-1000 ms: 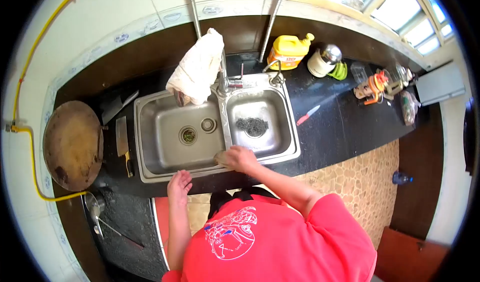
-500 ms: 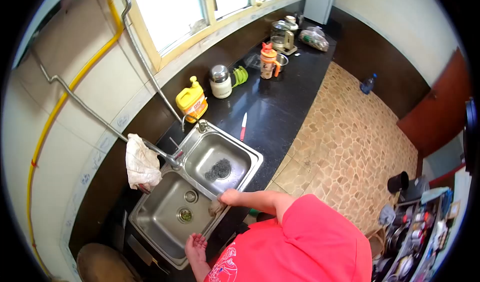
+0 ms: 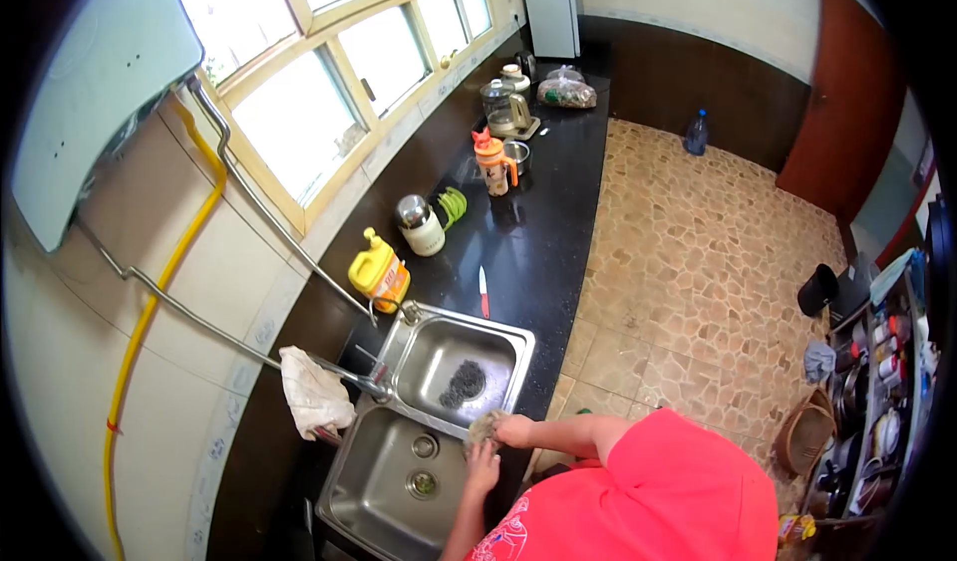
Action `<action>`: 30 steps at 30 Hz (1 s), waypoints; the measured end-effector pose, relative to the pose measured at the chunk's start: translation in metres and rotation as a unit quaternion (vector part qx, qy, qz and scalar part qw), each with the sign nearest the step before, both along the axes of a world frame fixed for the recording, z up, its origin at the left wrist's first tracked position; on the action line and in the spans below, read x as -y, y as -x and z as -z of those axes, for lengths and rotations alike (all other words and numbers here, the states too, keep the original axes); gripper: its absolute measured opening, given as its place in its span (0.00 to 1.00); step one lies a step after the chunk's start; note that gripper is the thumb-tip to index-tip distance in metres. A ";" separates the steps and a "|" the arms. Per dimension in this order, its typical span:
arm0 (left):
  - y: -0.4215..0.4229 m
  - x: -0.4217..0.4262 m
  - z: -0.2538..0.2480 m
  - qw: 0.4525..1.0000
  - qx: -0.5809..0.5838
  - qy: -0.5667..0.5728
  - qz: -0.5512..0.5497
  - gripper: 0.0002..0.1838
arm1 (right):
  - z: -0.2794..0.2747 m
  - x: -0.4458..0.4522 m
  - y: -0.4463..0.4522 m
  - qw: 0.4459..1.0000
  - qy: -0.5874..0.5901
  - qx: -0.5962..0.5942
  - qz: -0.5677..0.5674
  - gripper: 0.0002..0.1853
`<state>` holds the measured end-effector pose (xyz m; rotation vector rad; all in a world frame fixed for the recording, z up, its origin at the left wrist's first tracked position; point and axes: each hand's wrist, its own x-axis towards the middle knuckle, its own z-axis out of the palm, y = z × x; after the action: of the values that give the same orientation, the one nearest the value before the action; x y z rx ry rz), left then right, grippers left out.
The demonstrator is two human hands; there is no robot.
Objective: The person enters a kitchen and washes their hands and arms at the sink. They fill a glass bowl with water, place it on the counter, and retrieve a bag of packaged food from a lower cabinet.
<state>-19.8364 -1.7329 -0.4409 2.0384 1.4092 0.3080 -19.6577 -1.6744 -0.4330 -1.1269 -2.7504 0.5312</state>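
My right hand [image 3: 513, 429] is closed on a crumpled, greyish-tan cloth [image 3: 484, 427] at the near edge of the double sink. My left hand [image 3: 482, 467] has its fingertips on the lower side of the same cloth, its fingers bent against it. Both hands are above the near rim of the steel sink [image 3: 371, 481], where the two basins meet. A dark wet clump [image 3: 463, 384] lies in the right basin. Green scraps [image 3: 424, 484] sit in the drain of the left basin.
A pale cloth [image 3: 315, 392] hangs over the faucet. On the black counter are a red-handled knife [image 3: 484, 294], a yellow jug [image 3: 379, 270], a white flask [image 3: 420, 226], an orange-lidded bottle [image 3: 492, 165] and a glass kettle [image 3: 505, 113]. A rack of kitchenware [image 3: 877, 402] stands behind me.
My left hand, palm up and apart before, has come to the cloth and touches it. My right hand still holds the cloth, now raised from the basin's edge. The camera view has shifted.
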 end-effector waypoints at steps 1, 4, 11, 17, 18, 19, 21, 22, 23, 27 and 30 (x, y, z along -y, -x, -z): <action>-0.010 -0.002 0.007 1.000 0.019 -0.016 -0.012 0.28 | -0.013 0.000 0.000 0.999 0.032 0.002 0.034 0.10; -0.026 -0.002 0.012 0.996 -0.045 -0.069 -0.037 0.29 | -0.034 -0.007 -0.004 0.990 0.121 0.013 0.074 0.10; -0.037 -0.018 -0.014 0.978 -0.184 -0.073 -0.069 0.11 | -0.019 0.002 -0.015 0.976 0.171 -0.011 0.134 0.13; -0.034 -0.024 -0.012 0.979 -0.133 -0.090 -0.122 0.11 | -0.008 -0.027 -0.035 0.973 0.223 0.055 0.036 0.11; -0.034 -0.023 -0.010 0.978 -0.136 -0.079 -0.135 0.11 | -0.004 -0.034 -0.036 0.971 0.227 0.072 0.002 0.11; -0.033 -0.022 -0.008 0.980 -0.133 -0.071 -0.132 0.10 | 0.000 -0.038 -0.037 0.973 0.220 0.076 0.003 0.12; -0.033 -0.020 0.003 0.974 -0.125 -0.041 -0.184 0.10 | -0.018 -0.046 -0.035 0.971 0.228 0.076 0.008 0.15; -0.036 -0.018 -0.001 0.973 -0.102 -0.036 -0.206 0.11 | -0.019 -0.045 -0.033 0.970 0.228 0.084 -0.018 0.15; -0.039 -0.017 -0.005 0.970 -0.079 -0.033 -0.228 0.12 | -0.021 -0.045 -0.032 0.979 0.195 0.039 -0.038 0.16; -0.035 -0.018 0.019 0.969 -0.062 -0.074 -0.225 0.11 | -0.019 -0.052 -0.021 0.978 0.158 0.020 -0.133 0.18; -0.041 -0.022 0.019 0.961 -0.123 0.006 -0.247 0.09 | -0.042 -0.058 -0.017 0.963 0.254 -0.002 -0.096 0.15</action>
<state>-19.7957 -1.7112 -0.4602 1.7325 2.0678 0.2571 -19.6406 -1.6161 -0.3907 -0.9313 -2.8129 1.3195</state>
